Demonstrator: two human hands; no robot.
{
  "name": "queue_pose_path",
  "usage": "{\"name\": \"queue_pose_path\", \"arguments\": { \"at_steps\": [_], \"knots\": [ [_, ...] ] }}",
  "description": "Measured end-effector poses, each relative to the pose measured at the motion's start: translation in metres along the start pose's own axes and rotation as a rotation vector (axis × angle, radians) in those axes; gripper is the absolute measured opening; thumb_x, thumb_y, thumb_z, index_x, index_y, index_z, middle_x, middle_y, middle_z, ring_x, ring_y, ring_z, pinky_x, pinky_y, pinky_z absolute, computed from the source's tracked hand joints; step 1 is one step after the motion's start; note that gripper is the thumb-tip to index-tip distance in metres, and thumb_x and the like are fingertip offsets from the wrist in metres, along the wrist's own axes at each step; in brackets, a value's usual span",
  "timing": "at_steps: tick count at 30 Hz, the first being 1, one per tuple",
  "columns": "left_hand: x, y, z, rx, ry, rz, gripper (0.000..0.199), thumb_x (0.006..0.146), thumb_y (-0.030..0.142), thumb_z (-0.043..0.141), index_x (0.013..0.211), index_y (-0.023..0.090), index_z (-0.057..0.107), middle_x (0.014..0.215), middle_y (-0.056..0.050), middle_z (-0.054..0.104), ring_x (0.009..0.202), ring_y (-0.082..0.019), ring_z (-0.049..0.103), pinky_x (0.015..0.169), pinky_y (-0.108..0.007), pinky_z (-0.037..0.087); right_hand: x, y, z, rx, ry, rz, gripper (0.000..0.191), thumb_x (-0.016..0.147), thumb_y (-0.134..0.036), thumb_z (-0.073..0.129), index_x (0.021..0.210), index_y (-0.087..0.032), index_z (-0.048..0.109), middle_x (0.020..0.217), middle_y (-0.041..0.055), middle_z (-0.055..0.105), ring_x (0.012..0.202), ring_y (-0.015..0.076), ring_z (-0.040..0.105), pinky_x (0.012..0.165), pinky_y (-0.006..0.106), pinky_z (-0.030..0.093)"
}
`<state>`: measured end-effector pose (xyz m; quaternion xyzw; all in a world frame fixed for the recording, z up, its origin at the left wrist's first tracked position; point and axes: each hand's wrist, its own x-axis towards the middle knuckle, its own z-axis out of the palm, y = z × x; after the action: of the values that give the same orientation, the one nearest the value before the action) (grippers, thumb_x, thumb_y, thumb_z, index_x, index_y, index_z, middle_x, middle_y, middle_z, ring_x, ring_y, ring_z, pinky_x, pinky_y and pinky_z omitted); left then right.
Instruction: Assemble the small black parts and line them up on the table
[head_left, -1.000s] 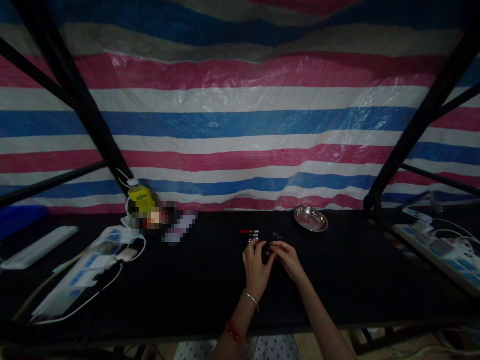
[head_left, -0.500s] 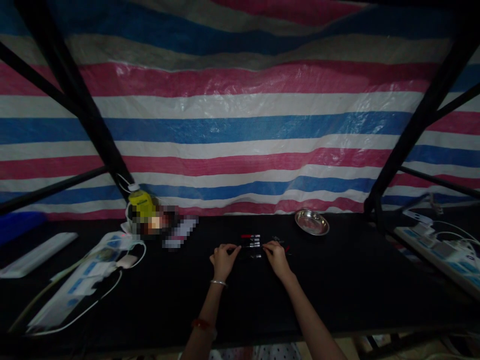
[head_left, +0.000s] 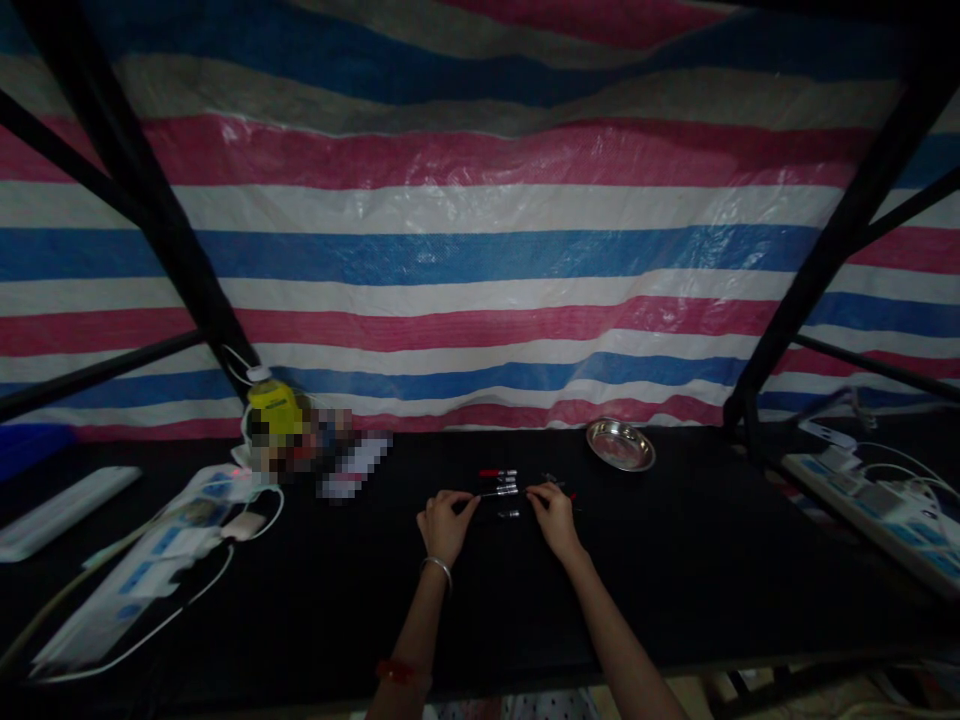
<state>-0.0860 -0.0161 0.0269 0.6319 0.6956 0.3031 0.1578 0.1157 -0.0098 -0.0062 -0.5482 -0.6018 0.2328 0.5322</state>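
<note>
Between my two hands lies a slim dark pen-like item with a silver part (head_left: 507, 491). My left hand (head_left: 446, 525) pinches its left end with thumb and fingertips. At the right end my right hand (head_left: 553, 518) has its fingers pressed together; what they hold is too small to make out. A red and silver pen-like piece (head_left: 495, 473) lies just beyond, and another small silver piece (head_left: 510, 514) is on the near side. Small dark and red bits show partly behind my right hand.
On the black table (head_left: 315, 600), a round metal dish (head_left: 620, 445) stands back right. Power strips (head_left: 161, 560) with cables lie left and right. A yellow bottle (head_left: 276, 408) is back left, near a white packet (head_left: 355, 468). Dark frame posts flank a striped sheet.
The view has shifted slightly. Both hands stay at nearly the same place over the small pieces, with their fingers still pinched.
</note>
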Motion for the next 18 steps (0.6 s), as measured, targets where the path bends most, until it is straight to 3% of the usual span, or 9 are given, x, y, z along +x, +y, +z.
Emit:
{"name": "queue_pose_path", "arguments": {
  "at_steps": [11, 18],
  "knots": [
    [-0.001, -0.002, 0.002, -0.029, 0.008, 0.06, 0.022, 0.078, 0.043, 0.055, 0.081, 0.027, 0.07, 0.093, 0.0, 0.065, 0.091, -0.019, 0.056, 0.08, -0.03, 0.036, -0.002, -0.008, 0.012, 0.076, -0.104, -0.062, 0.023, 0.078, -0.037, 0.057, 0.081, -0.019, 0.071, 0.08, 0.0081, 0.066, 0.076, 0.0208, 0.061, 0.074, 0.035, 0.047],
    [-0.003, 0.0, 0.0, -0.041, 0.015, 0.055, 0.02, 0.077, 0.043, 0.057, 0.083, 0.028, 0.069, 0.091, 0.001, 0.066, 0.089, -0.018, 0.057, 0.079, -0.03, 0.036, 0.002, -0.001, 0.005, 0.018, 0.066, 0.041, 0.018, 0.074, -0.035, 0.06, 0.075, -0.021, 0.071, 0.08, 0.0083, 0.066, 0.078, 0.0234, 0.06, 0.077, 0.039, 0.047]
  ]
}}
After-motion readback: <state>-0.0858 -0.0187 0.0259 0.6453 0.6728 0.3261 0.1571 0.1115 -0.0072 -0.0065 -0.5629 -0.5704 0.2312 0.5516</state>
